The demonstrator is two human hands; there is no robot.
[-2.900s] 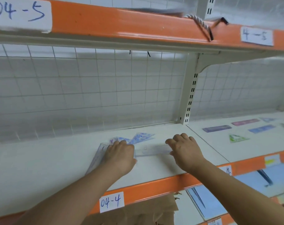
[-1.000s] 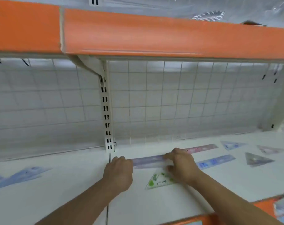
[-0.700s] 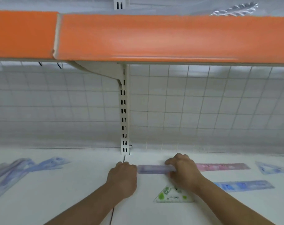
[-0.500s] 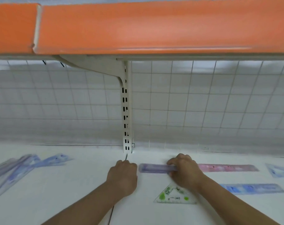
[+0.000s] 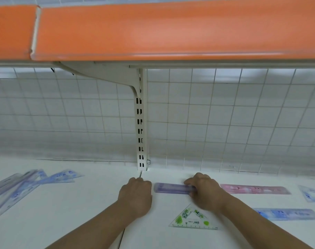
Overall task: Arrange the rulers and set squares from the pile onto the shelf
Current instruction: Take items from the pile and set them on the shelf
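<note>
Both your forearms reach forward side by side, palms down. Your left hand sits knuckles up, fingers curled under and holding nothing. Your right hand curls its fingers over the near end of the purple ruler.

One head cam, close in, faces fwd & down at shelf.
</note>
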